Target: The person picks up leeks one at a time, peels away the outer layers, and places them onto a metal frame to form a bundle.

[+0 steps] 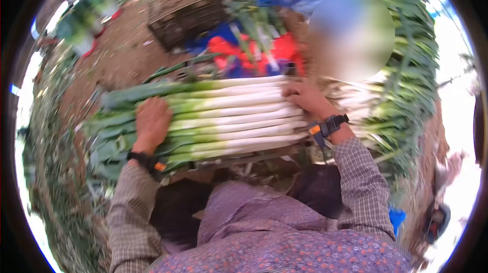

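Several leeks [254,115] lie side by side in a layer across a low support in front of me, green leaves to the left and white stems to the right. My left hand [152,120] presses over the green part, its fingers bent down around the leeks. At the white ends on the far right, my right hand [310,99] has its fingers curled onto the topmost stems; its fingertips are partly hidden and blurred. Dark straps with orange-marked devices sit on both wrists.
A large pile of leeks [406,65] stands at the right, partly behind a blurred circle. Beyond the layer are a dark plastic crate [188,13] and red and blue cloth or sheeting [287,52] with loose leeks. Leaf scraps [51,171] cover the ground at left.
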`<move>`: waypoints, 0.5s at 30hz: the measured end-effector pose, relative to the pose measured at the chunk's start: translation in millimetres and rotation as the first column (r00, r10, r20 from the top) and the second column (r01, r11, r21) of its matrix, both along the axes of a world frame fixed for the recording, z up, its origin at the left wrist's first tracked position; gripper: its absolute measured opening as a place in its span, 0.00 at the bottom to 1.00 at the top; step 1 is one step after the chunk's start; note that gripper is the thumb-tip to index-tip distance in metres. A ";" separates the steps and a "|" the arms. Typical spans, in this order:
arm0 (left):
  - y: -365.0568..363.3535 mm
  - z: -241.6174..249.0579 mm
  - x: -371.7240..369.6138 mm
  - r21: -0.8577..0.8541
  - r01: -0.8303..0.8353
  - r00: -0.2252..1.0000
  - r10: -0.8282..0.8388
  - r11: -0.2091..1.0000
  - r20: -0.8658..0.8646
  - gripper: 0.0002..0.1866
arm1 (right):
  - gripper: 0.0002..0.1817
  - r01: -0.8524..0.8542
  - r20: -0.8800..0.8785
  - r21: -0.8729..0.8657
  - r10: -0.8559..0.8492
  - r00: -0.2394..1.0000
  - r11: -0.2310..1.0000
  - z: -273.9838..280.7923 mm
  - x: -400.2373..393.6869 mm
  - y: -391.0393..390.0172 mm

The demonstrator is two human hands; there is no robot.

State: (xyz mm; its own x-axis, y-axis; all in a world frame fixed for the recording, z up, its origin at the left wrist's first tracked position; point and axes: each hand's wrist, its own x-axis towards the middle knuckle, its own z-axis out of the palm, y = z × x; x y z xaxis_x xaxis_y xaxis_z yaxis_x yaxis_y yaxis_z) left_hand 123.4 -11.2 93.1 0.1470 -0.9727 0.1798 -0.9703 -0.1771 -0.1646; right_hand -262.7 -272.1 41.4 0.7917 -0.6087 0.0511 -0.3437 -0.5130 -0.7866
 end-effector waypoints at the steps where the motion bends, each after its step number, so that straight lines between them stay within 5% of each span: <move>1: 0.8 -0.9 4.8 -0.040 0.052 0.998 -0.053 0.998 -0.036 0.08 | 0.14 -0.057 -0.013 -0.012 0.057 0.998 0.998 15.9 -21.8 -4.7; 4: 2.4 -7.4 10.8 -0.052 0.030 0.988 -0.038 0.998 -0.151 0.07 | 0.18 0.409 -0.088 -0.018 -0.409 0.908 0.912 73.6 -124.0 -7.7; 5: 3.0 -12.7 11.4 -0.150 0.105 0.990 -0.117 0.983 -0.075 0.07 | 0.17 0.538 0.031 0.132 -0.546 0.837 0.832 72.7 -172.0 -11.3; 8: 1.0 -10.9 8.5 -0.030 0.048 0.997 -0.049 0.998 -0.053 0.08 | 0.14 0.851 0.111 0.365 -0.926 0.362 0.376 38.9 -311.7 2.1; 9: -0.1 -11.6 7.6 -0.027 0.040 0.998 -0.041 0.999 -0.044 0.09 | 0.13 0.895 0.117 0.393 -0.977 0.178 0.210 11.8 -357.0 10.9; 12: -0.1 -15.4 14.9 0.037 -0.004 1.000 0.004 0.999 -0.003 0.11 | 0.12 0.839 -0.060 0.543 -0.994 0.090 0.043 -126.3 -473.2 37.9; 13: 0.4 -9.4 14.8 0.067 -0.025 1.000 0.026 0.997 -0.008 0.13 | 0.11 0.780 -0.032 0.625 -0.998 0.060 0.027 -157.2 -478.5 51.4; 15: 0.4 -11.7 15.0 0.046 -0.018 0.999 0.016 0.999 0.040 0.15 | 0.09 0.876 -0.106 0.479 -0.994 -0.003 -0.054 -175.9 -424.3 64.1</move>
State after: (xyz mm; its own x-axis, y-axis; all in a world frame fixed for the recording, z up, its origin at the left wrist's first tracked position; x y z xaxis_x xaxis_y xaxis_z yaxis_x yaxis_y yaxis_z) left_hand 138.4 -10.9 81.4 0.1572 -0.9775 0.1409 -0.9598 -0.1848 -0.2113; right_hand -687.0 -208.0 -134.5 -0.5605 -0.7592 -0.3307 -0.0696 0.4411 -0.8947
